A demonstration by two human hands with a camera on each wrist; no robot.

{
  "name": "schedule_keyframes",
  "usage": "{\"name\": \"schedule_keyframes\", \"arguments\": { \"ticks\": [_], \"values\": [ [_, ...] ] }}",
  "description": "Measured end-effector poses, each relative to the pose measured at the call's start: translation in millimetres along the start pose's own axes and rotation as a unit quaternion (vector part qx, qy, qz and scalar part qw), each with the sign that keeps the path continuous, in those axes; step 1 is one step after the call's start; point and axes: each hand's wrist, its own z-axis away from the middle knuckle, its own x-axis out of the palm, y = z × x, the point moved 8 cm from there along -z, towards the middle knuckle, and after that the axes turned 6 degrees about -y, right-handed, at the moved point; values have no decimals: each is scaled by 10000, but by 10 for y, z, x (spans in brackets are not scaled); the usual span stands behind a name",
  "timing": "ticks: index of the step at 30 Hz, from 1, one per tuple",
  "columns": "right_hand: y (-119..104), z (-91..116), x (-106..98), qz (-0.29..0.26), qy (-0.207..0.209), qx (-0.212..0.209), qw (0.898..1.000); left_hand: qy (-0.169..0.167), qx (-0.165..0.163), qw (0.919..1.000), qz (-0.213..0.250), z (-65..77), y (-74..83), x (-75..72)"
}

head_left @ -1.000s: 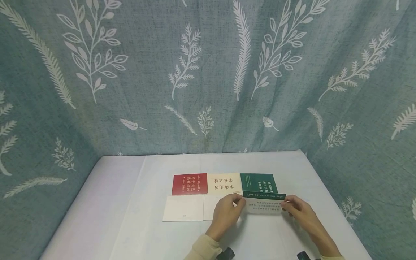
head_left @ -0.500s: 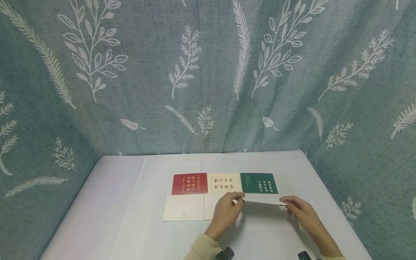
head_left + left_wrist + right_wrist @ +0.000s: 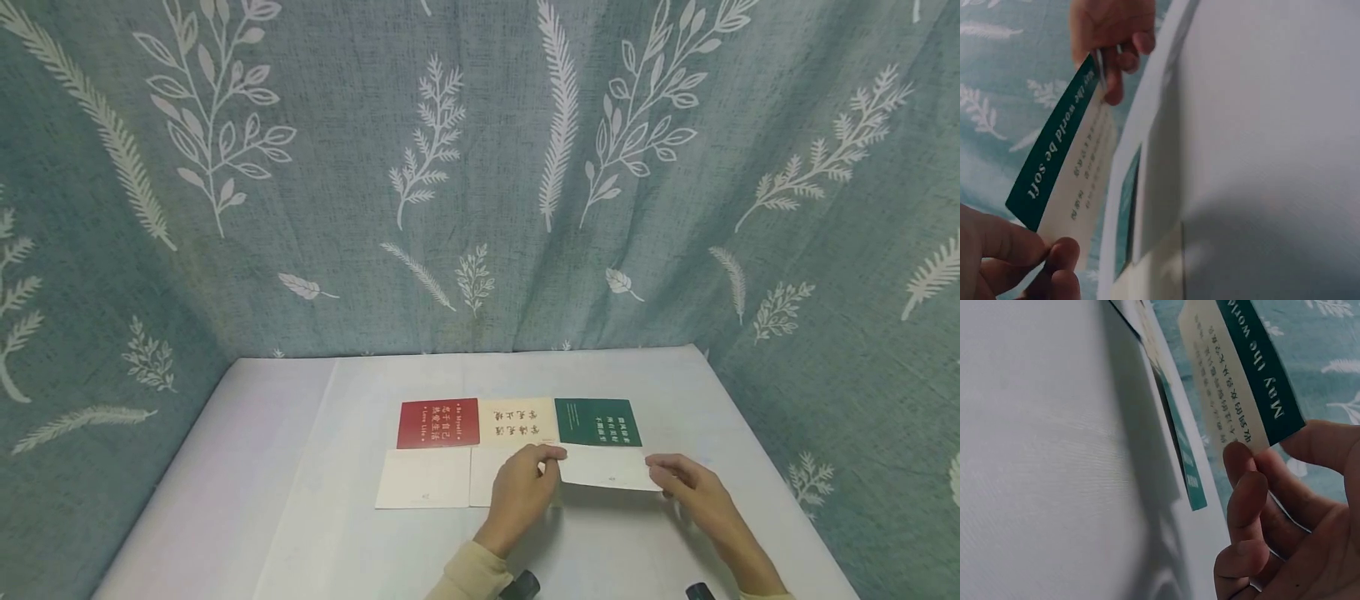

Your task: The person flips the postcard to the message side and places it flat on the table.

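Note:
Between my two hands a card [image 3: 611, 467] is held above the table, its plain white face up in the head view. Its other face, in the left wrist view, is cream with a dark green band lettered "May the world be soft" [image 3: 1060, 140]. My left hand [image 3: 521, 492] pinches its left end between thumb and fingers. At the right end, thumb and fingers of my right hand [image 3: 693, 500] pinch it too. Just beyond it lies a dark green card [image 3: 597, 422] with white characters. A white card [image 3: 487, 479] lies partly hidden under my left hand.
A red card [image 3: 437, 423] and a cream card [image 3: 517, 421] lie in a row with the green one. Nearer, a blank white card [image 3: 423, 479] lies on the white table [image 3: 300, 500]. A leaf-patterned curtain [image 3: 480, 183] surrounds the table's far side and flanks.
The held card has turned over: a second ago its green-banded printed face showed in the head view, then it was nearly edge-on, now its white face shows. Both hands stay nearly in place.

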Motion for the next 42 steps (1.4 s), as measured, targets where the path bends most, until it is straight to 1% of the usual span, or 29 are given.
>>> {"name": "schedule_keyframes", "arguments": {
  "ticks": [3,6,11,14,17,19,23,27,31,38,42],
  "values": [
    [-14,23,5,39,97,-89,9999,30,-11,9999,-118,0,-11,17],
    [-27,22,7,191,182,-157,9995,85,48,9998,-200,-1,-13,29],
    [-25,10,16,367,267,-176,9988,274,225,9984,-433,-7,-18,56],
    [-27,18,11,466,326,-184,9982,385,185,9978,-503,-11,-25,72],
    [-42,28,-1,563,382,-239,9974,418,71,9982,-430,-22,-39,97],
    [-48,29,-11,583,399,-264,9972,393,-5,9986,-367,-33,-51,118],
    [-30,25,-29,604,437,-173,9971,338,-72,9990,-277,-43,-58,149],
    [-21,16,-40,632,478,-151,9967,396,8,9984,-396,-46,-41,156],
    [-24,-4,-18,712,470,-164,9962,352,12,9980,-516,-40,-43,161],
    [-14,-39,21,951,493,-150,9941,27,-128,9970,-757,-49,-88,220],
    [9,-59,45,1158,517,-44,9919,-70,-196,9962,-848,-57,-122,250]
  ]
}}
